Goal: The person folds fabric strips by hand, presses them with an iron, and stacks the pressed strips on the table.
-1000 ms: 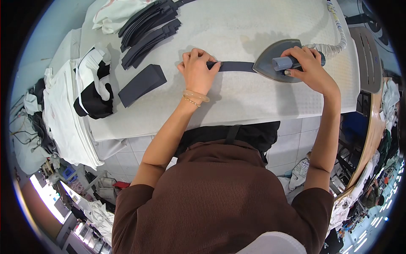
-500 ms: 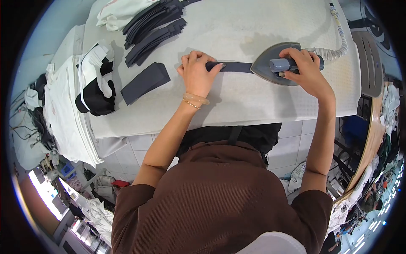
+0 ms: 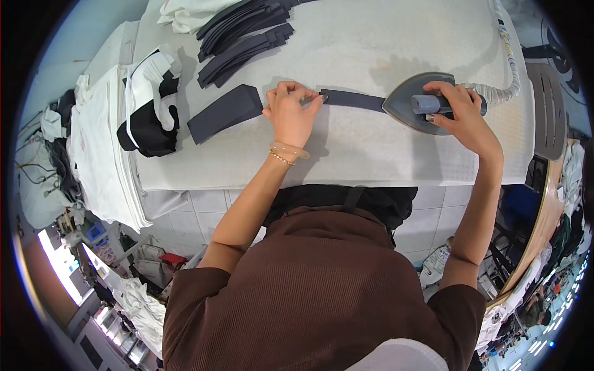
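Note:
A narrow dark grey fabric strip (image 3: 354, 100) lies flat across the padded table. My left hand (image 3: 292, 114) is at its left end, thumb and index finger pinched together on that end. My right hand (image 3: 463, 117) is wrapped around the handle of a steam iron (image 3: 402, 102). The iron's pointed tip rests on the strip's right end, and its soleplate hides whatever part of the strip runs under it. Just left of my left hand lies a wider stack of dark grey fabric pieces (image 3: 226, 114).
Fanned piles of dark strips (image 3: 244, 55) lie at the back left. A tied black and white fabric bundle (image 3: 151, 117) sits on the left, beside stacked white cloth (image 3: 102, 148). The iron's wrapped hose (image 3: 504, 93) runs up the right side of the table (image 3: 371, 167).
My left thumb and index finger have closed into a pinch at the strip's left end, uncovering that end. The iron remains at the strip's right end. The whole view has shifted slightly.

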Demonstrator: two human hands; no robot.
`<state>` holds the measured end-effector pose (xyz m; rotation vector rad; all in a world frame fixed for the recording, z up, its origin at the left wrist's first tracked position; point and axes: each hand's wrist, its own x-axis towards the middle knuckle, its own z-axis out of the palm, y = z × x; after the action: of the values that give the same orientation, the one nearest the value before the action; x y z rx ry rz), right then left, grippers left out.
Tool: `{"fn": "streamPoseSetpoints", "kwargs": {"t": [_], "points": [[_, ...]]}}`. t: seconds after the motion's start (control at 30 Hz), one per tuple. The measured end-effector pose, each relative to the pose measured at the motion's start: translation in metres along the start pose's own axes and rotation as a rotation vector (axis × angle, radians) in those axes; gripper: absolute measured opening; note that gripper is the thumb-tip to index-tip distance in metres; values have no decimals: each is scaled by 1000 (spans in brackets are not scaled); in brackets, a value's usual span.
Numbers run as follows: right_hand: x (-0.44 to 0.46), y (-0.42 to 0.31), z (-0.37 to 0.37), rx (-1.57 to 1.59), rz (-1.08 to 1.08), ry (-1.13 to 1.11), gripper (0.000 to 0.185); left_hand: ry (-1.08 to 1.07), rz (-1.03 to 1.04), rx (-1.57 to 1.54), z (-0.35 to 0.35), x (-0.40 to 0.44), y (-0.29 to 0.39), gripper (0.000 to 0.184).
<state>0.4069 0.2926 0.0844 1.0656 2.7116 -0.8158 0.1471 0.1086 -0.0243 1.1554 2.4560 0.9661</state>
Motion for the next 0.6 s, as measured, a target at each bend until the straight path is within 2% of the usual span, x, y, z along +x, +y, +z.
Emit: {"fn": "streamPoseSetpoints", "kwargs": {"t": [0.07, 0.13, 0.6], "points": [[0, 0, 0, -10, 16, -26, 57, -6, -10, 4, 0, 0, 0, 10], [0, 3, 3, 13, -31, 35, 46, -9, -21, 10, 0, -1, 0, 9], [0, -4, -1, -2, 4, 9, 48, 25, -72, 77, 4, -2, 5, 12]]}}
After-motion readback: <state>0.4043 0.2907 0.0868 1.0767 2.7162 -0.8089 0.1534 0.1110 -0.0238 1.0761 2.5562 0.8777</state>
